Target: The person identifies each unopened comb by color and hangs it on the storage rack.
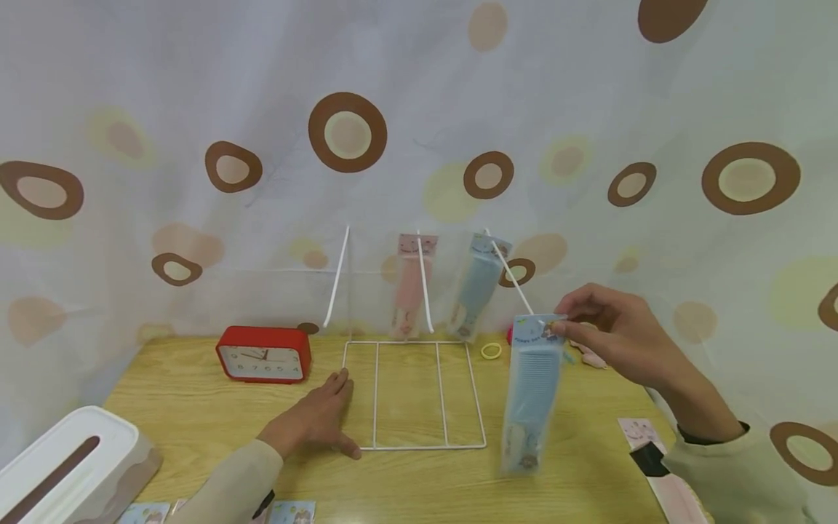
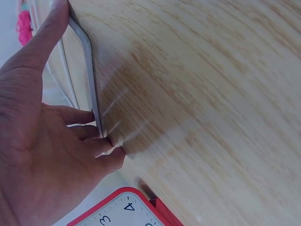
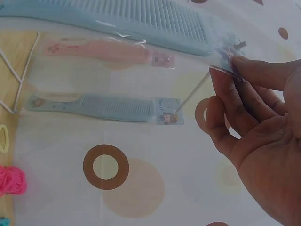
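Note:
My right hand (image 1: pixel 618 335) pinches the top card of a packaged blue comb (image 1: pixel 533 389) between thumb and fingers. The card is at the front end of the rack's right prong, and in the right wrist view the prong tip (image 3: pixel 241 45) pokes out at the card. Further back on that prong hangs another packaged blue comb (image 3: pixel 117 107). A packaged pink comb (image 1: pixel 410 291) hangs from the middle prong; the left prong (image 1: pixel 337 276) is bare. My left hand (image 1: pixel 317 415) rests with spread fingers on the left side of the white wire rack's base (image 1: pixel 432 447).
A red alarm clock (image 1: pixel 264 354) stands left of the rack, a white tissue box (image 1: pixel 78 466) at the front left. More packages (image 1: pixel 292 512) lie at the front edge, and a pink one (image 1: pixel 674 495) lies by my right sleeve. A yellow hair tie (image 1: pixel 491 351) is right of the rack.

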A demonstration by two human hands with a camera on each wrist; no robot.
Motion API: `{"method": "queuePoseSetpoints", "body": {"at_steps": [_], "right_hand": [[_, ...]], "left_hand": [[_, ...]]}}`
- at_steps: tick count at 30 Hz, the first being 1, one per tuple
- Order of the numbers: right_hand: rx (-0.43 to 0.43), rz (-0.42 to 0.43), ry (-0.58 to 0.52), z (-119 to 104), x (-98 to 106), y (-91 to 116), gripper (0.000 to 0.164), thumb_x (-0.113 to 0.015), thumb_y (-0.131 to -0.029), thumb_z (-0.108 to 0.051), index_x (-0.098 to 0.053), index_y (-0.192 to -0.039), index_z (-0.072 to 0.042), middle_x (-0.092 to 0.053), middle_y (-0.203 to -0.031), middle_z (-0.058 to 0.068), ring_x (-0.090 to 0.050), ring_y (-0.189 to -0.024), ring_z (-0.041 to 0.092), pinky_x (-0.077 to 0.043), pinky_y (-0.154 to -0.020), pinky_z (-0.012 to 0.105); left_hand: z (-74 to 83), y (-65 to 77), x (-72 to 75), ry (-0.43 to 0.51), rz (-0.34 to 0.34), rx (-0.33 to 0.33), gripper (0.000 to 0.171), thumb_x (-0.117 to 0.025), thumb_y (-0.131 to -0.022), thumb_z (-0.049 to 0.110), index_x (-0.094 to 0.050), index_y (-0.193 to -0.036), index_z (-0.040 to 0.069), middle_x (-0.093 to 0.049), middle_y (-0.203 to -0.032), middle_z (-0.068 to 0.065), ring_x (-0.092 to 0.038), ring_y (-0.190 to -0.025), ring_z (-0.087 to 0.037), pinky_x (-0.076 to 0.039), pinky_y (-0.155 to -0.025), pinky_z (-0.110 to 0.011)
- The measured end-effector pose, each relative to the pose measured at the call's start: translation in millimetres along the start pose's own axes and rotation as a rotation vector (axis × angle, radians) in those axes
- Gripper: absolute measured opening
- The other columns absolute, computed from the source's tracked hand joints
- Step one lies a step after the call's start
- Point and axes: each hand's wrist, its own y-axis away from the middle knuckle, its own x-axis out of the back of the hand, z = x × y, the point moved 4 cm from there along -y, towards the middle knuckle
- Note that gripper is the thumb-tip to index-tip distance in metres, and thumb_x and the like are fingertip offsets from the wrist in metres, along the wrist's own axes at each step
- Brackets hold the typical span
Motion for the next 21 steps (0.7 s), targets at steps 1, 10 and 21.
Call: {"method": "queuePoseSetpoints", "body": {"at_steps": [1, 10, 21], "right_hand": [[-0.001, 0.004, -0.002, 1.5, -1.5, -1.3, 0.016, -0.071, -0.089, 0.004, -0.065, -0.101, -0.004, -0.069, -0.092, 0.005, -0.07, -0.079, 0.012, -0.054, -0.064, 0.02], [0.01, 0.061, 0.108, 21.3, -12.8, -33.9, 0.013, -0.07, -0.093, -0.004, -0.066, -0.105, -0.007, -0.069, -0.093, 0.006, -0.069, -0.083, 0.007, -0.05, -0.073, 0.015], [-0.113, 0.047, 0.093, 59.1, -20.5, -96.3, 0.018, -0.069, -0.096, -0.013, -0.064, -0.11, -0.003, -0.072, -0.097, 0.014, -0.072, -0.08, 0.025, -0.055, -0.072, 0.018]], "left_hand": [[-0.8, 0.1, 0.4, -0.005, 0.0, 0.0, 0.124, -0.09, -0.064, 0.056, -0.032, -0.15, -0.011, -0.019, -0.161, -0.029, -0.02, -0.148, -0.044, -0.029, -0.115, -0.059], [-2.6, 2.9, 2.8, 0.011, 0.004, 0.014, 0.123, -0.091, -0.064, 0.053, -0.031, -0.151, -0.01, -0.019, -0.162, -0.027, -0.019, -0.149, -0.042, -0.028, -0.116, -0.058], [-1.4, 0.0, -2.0, -0.013, -0.009, 0.007, 0.123, -0.09, -0.064, 0.056, -0.031, -0.151, -0.009, -0.019, -0.162, -0.027, -0.019, -0.149, -0.042, -0.028, -0.116, -0.056]]}}
